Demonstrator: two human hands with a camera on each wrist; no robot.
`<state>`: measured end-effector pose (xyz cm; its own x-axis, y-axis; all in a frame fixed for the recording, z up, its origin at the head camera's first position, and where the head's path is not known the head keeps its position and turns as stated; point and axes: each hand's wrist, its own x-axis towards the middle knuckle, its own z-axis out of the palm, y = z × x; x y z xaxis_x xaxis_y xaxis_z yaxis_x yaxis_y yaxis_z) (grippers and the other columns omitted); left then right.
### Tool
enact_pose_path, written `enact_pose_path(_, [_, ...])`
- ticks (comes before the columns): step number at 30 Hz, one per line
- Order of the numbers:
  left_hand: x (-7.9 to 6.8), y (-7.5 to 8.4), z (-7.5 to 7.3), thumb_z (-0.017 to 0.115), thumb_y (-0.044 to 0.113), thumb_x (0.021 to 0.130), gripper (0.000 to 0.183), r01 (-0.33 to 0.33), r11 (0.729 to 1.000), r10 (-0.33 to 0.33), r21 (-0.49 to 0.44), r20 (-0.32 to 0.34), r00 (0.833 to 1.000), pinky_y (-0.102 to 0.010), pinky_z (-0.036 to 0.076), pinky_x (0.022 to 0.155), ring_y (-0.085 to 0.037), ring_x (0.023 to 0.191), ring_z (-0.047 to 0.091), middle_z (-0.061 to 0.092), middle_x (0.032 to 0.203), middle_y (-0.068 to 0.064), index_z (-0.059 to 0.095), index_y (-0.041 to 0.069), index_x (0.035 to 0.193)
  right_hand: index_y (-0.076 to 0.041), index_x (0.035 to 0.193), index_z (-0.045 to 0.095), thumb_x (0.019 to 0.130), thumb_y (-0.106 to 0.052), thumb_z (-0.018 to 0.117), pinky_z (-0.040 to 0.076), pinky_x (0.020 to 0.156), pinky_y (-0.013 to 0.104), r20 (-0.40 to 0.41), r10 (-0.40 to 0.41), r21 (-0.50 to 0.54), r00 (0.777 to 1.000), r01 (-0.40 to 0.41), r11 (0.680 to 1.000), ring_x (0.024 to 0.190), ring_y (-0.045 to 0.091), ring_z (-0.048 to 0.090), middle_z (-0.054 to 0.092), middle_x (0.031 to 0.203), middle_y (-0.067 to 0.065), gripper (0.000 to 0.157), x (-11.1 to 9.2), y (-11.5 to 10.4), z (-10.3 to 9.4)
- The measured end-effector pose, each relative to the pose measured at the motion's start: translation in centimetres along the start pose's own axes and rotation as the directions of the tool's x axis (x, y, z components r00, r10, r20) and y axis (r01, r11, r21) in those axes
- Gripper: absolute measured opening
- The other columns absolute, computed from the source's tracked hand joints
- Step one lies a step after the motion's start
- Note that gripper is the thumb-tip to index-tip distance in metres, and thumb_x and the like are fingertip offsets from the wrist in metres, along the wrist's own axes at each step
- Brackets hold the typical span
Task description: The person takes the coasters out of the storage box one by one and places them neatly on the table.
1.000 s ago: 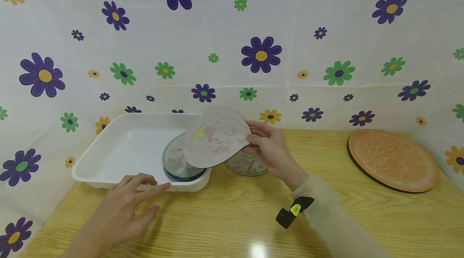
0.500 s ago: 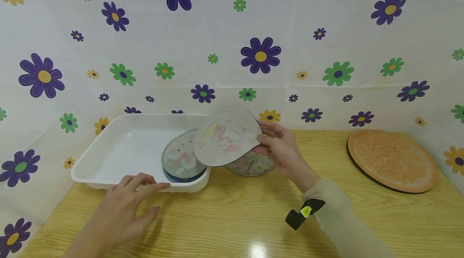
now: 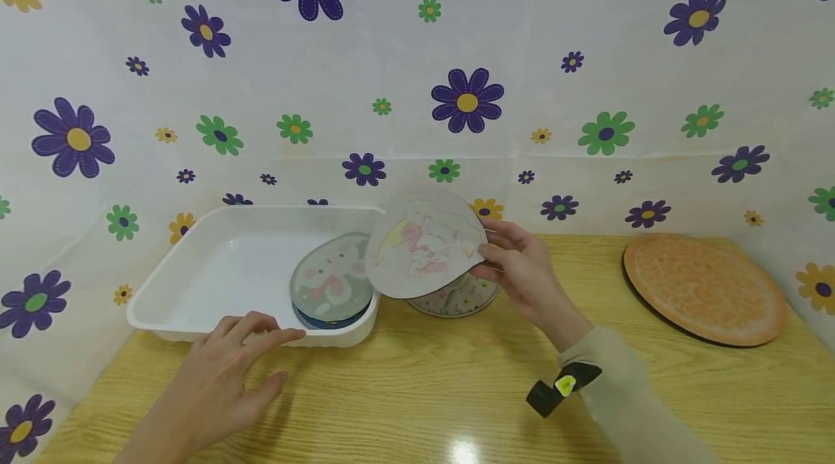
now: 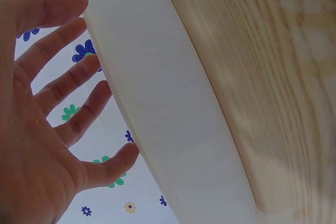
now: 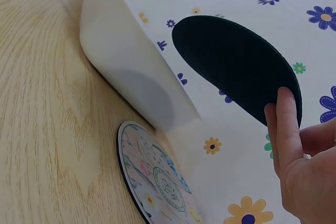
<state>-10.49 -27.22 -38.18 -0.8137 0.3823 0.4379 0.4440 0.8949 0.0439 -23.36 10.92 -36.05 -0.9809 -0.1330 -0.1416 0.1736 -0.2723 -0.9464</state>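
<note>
My right hand (image 3: 522, 264) pinches the right edge of a pale round mouse pad (image 3: 427, 246) with a faint pink and yellow drawing. It is held up, tilted, over the right end of a white plastic tray (image 3: 222, 268); its black underside shows in the right wrist view. Inside the tray's right end lies a grey-green mouse pad (image 3: 329, 275) with a bunny picture, on top of a dark blue one (image 3: 333, 323). My left hand (image 3: 225, 380) rests its fingertips on the tray's front rim, fingers spread in the left wrist view.
A floral round pad (image 3: 457, 299) lies on the wooden table (image 3: 417, 391) just right of the tray, partly hidden beneath the held one. Farther right sits a large orange-brown round pad (image 3: 704, 290). A flower-printed cloth (image 3: 391, 51) hangs behind everything.
My right hand has carried the pale mouse pad to the right, uncovering more of the bunny pad in the tray. The left hand has stayed at the rim.
</note>
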Motion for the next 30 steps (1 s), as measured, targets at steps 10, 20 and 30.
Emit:
enact_pose_path(10, [0.0, 0.0, -0.1, 0.082, 0.021, 0.073, 0.048, 0.012, 1.000, -0.012, 0.001, 0.010, 1.000, -0.047, 0.049, 0.070, -0.023, 0.099, 0.062, 0.063, 0.106, 0.010, 0.073, 0.037, 0.118, -0.008, 0.149, 0.049, 0.100, 0.005, 0.053, 0.061, 0.075, 0.023, -0.011, -0.007, 0.000, 1.000, 0.007, 1.000, 0.083, 0.011, 0.072, 0.064, 0.123, 0.003, 0.051, -0.4, -0.3, -0.8])
enact_pose_path(20, [0.0, 0.0, -0.2, 0.083, 0.022, 0.073, 0.047, 0.020, 1.000, -0.020, 0.002, 0.013, 1.000, -0.047, 0.050, 0.070, -0.022, 0.098, 0.062, 0.063, 0.106, 0.010, 0.073, 0.037, 0.117, -0.007, 0.151, 0.047, 0.102, 0.003, 0.053, 0.060, 0.079, 0.023, -0.024, -0.014, -0.041, 1.000, 0.013, 0.999, 0.088, 0.009, 0.071, 0.061, 0.132, 0.007, 0.050, -1.4, -0.9, -2.2])
enact_pose_path(30, [0.0, 0.0, -0.3, 0.083, 0.022, 0.075, 0.047, 0.057, 0.998, -0.056, -0.015, 0.069, 0.996, -0.047, 0.052, 0.074, -0.019, 0.097, 0.060, 0.063, 0.107, 0.009, 0.072, 0.037, 0.119, -0.007, 0.153, 0.044, 0.102, 0.002, 0.053, 0.060, 0.082, 0.024, -0.037, -0.018, -0.069, 0.999, 0.016, 0.997, 0.091, 0.009, 0.071, 0.061, 0.130, 0.005, 0.052, -1.8, -1.0, -3.5])
